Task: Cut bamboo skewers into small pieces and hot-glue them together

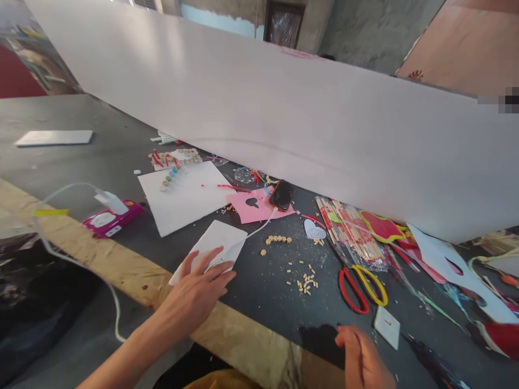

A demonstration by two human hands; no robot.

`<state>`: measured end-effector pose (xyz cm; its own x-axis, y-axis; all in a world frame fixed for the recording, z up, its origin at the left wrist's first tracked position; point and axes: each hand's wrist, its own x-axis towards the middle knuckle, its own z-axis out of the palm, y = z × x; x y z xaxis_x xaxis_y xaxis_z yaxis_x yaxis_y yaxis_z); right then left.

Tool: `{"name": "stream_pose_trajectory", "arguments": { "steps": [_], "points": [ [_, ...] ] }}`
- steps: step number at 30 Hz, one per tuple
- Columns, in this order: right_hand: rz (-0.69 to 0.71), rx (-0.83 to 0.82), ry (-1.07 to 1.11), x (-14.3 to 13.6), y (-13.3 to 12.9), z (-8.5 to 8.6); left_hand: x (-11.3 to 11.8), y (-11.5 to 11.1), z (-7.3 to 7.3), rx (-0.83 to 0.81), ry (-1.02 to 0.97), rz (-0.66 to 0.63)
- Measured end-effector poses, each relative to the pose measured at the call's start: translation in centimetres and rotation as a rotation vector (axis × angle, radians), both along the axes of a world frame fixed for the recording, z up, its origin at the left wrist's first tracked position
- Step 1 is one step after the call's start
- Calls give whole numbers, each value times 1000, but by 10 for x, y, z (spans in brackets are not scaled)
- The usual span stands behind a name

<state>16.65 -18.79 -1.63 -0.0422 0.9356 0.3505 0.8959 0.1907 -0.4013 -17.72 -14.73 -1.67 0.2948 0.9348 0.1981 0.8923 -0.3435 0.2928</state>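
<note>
My left hand [205, 286] lies with its fingers spread on a small white board [229, 237] near the table's front edge. A faint green mark shows between its fingers. My right hand [360, 356] is at the bottom of the view, fingers curled in with thumb and fingertips close together; whatever they hold, if anything, is hidden. Close to it are scissors [367, 289] with one red and one yellow handle, and a small white tile [387, 327] with a red mark. Short pale wooden pieces [307, 283] lie scattered between the hands, below a row of little wooden clusters [278, 239].
A phone [283, 194] with a white cable rests on pink paper [247, 213]. Behind stands a tall white panel [263, 102]. A magenta power strip [113, 219] with a charger is at left, near a larger white sheet [182, 202]. Bagged sticks [352, 232] lie at right.
</note>
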Motion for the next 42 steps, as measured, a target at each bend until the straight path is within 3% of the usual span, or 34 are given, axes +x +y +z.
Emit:
{"name": "stream_pose_trajectory", "arguments": {
  "steps": [5, 9, 26, 30, 35, 42],
  "points": [
    [181, 73, -122, -18, 32, 23, 38, 17, 10, -36, 60, -142],
    [266, 78, -149, -34, 43, 36, 58, 32, 12, -41, 124, -99],
    [318, 38, -160, -22, 42, 26, 71, 62, 9, -72, 101, -46],
    [343, 0, -175, -20, 51, 29, 68, 61, 11, -63, 109, -52],
    [353, -123, -188, -27, 89, 30, 65, 50, 19, -51, 114, -66],
    [330, -193, -247, -59, 148, 11, 60, 20, 12, -100, 70, -144]
  ]
}}
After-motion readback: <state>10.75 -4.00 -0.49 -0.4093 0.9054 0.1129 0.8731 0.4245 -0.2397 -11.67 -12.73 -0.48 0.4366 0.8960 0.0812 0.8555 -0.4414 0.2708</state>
